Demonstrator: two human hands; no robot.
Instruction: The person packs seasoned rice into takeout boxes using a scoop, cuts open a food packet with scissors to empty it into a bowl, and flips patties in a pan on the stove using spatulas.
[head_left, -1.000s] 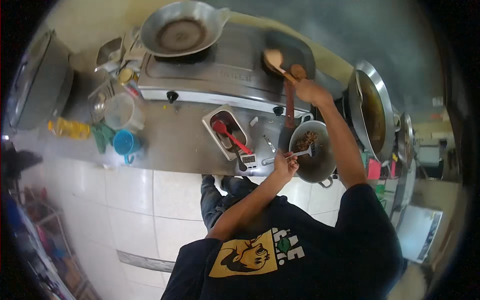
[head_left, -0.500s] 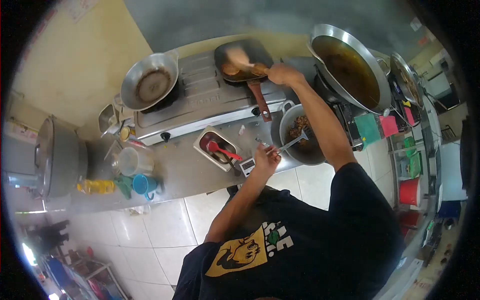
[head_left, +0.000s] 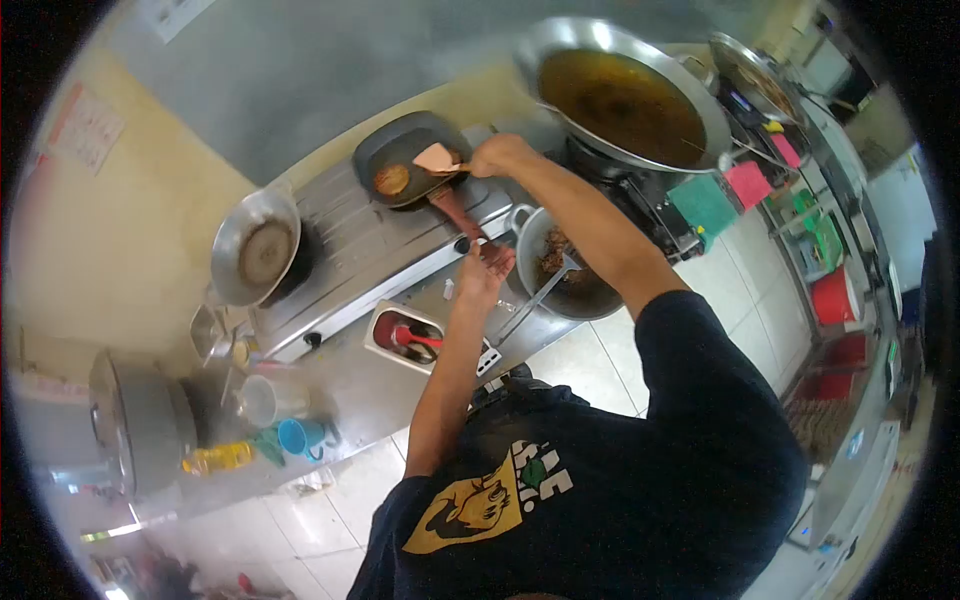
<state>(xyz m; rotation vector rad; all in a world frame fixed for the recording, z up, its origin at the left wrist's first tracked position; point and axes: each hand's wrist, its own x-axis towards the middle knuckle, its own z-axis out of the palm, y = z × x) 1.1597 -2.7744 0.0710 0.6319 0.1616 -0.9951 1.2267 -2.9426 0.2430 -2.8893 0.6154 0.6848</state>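
My left hand (head_left: 487, 272) is closed at the end of the brown handle (head_left: 456, 213) of a dark square pan (head_left: 385, 150). My right hand (head_left: 499, 157) grips a spatula with a pale pink head (head_left: 435, 158), held low over the pan. A round browned piece of food (head_left: 391, 180) lies in the pan, and another is partly hidden behind the spatula. Just right of my left hand stands a grey pot (head_left: 590, 303) containing brown food bits and a long-handled metal spatula (head_left: 540, 297).
A large wok of dark oil (head_left: 620, 100) sits at the upper right. An empty-looking metal wok (head_left: 265, 250) stands on the stove's left. Along the counter are a steel tray with red utensil (head_left: 402, 334), a blue mug (head_left: 300, 437), an oil bottle (head_left: 218, 458) and a big pot (head_left: 150, 420).
My left hand has moved up from beside the steel tray to the pan handle and closed on it. The spatula has turned lower in the pan. The whole view has shifted and rotated.
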